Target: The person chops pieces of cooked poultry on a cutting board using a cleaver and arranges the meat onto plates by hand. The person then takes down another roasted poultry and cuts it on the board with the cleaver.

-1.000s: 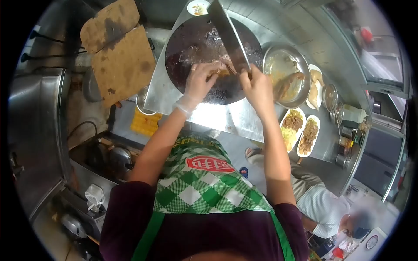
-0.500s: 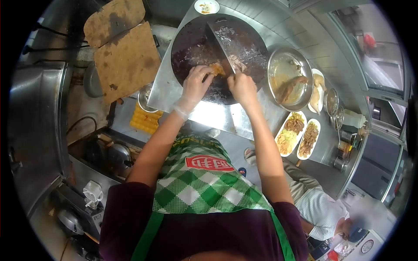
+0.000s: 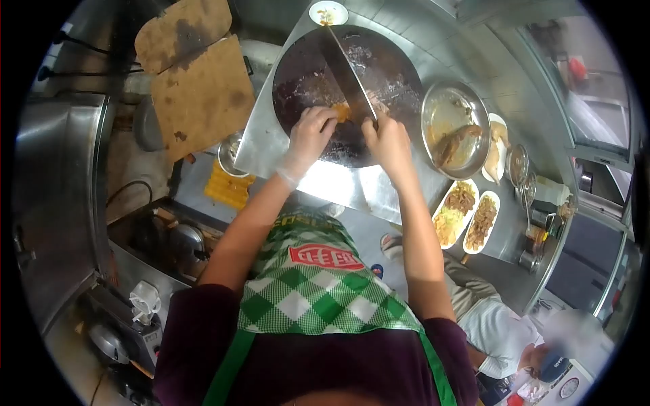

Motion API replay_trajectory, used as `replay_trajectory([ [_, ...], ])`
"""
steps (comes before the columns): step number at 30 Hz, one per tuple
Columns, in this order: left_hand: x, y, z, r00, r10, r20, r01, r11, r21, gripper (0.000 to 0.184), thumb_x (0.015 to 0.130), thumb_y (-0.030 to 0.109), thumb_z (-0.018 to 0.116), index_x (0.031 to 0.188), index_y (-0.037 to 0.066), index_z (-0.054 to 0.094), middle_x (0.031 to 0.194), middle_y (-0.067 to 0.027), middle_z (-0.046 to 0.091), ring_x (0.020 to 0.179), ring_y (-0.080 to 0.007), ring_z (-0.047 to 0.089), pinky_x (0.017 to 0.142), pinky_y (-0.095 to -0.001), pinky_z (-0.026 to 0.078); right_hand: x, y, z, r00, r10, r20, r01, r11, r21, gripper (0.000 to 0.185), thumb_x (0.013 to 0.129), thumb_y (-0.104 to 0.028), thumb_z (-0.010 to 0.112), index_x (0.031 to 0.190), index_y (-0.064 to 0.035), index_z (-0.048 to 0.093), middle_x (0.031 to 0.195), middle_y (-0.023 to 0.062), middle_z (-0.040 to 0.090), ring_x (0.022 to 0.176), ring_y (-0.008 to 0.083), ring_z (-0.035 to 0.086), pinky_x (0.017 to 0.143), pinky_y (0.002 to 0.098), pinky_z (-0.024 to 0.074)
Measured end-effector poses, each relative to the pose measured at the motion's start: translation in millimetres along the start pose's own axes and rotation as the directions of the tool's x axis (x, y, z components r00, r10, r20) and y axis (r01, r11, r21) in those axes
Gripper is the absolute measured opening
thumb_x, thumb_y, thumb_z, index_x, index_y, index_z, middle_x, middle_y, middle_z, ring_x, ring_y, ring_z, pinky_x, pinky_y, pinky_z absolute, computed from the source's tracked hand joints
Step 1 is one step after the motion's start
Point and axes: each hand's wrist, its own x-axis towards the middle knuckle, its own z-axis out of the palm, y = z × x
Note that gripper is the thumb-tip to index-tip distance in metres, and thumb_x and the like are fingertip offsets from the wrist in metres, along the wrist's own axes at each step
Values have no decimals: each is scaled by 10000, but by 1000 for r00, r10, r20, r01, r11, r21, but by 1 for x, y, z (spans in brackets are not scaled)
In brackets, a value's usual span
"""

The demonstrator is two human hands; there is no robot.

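Observation:
A broad-bladed cleaver (image 3: 347, 76) is gripped at its handle by my right hand (image 3: 391, 141). Its blade slants up and left across the dark round chopping block (image 3: 298, 71), the tip near the block's far edge. My left hand (image 3: 310, 141), in a clear plastic glove, has its fingers closed at an orange-brown piece of meat (image 3: 342, 111), just left of the blade. Paler scraps of meat (image 3: 380, 105) lie right of the blade, partly hidden by it and my right hand.
Right of the block stands a metal bowl (image 3: 482, 145) with a browned piece of meat. Nearby are two oval food dishes (image 3: 441, 215) (image 3: 490, 199). A small white plate (image 3: 340, 15) sits beyond the block. Brown boards (image 3: 203, 95) lie left; another person (image 3: 497, 328) is lower right.
The cleaver has turned so that more of its flat side shows, and its tip reaches closer to the small plate. My left hand stays by the meat. The whole view has shifted slightly.

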Motion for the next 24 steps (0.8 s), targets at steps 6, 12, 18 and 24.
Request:
replay_trajectory([
  [6, -1, -7, 0, 1000, 13, -1, -13, 999, 30, 111, 780, 35, 674, 883, 59, 641, 885, -85, 630, 850, -290, 612, 728, -372, 512, 1, 13, 30, 998, -4, 65, 10, 996, -88, 257, 857, -223, 525, 902, 3, 639, 719, 261, 629, 730, 443, 634, 712, 517, 503],
  [12, -8, -5, -2, 1000, -14, -21, 14, 1000, 5, 102, 784, 39, 661, 881, 64, 641, 864, -76, 629, 838, -288, 613, 735, -379, 513, -20, -20, 11, 999, 25, 29, -25, 999, 19, 288, 854, -231, 519, 862, 29, 641, 736, 274, 631, 736, 439, 636, 725, 515, 502],
  [18, -2, -3, -11, 989, -18, 146, 13, 999, 32, 126, 782, 84, 675, 902, 66, 638, 904, -75, 631, 868, -292, 607, 754, -379, 509, -13, 17, 29, 995, 72, 65, -86, 968, 238, 282, 875, -224, 532, 916, 34, 640, 666, 198, 630, 605, 329, 641, 595, 427, 513],
  [24, 36, -21, -17, 872, 208, 444, -215, 976, -35, 536, 750, 253, 751, 1204, 69, 533, 1253, -138, 522, 1168, -346, 476, 973, -425, 406, -98, 90, 5, 890, 400, 221, -373, 357, 856, 241, 913, -187, 491, 758, -10, 546, 516, 56, 496, 342, 165, 486, 330, 299, 389],
])
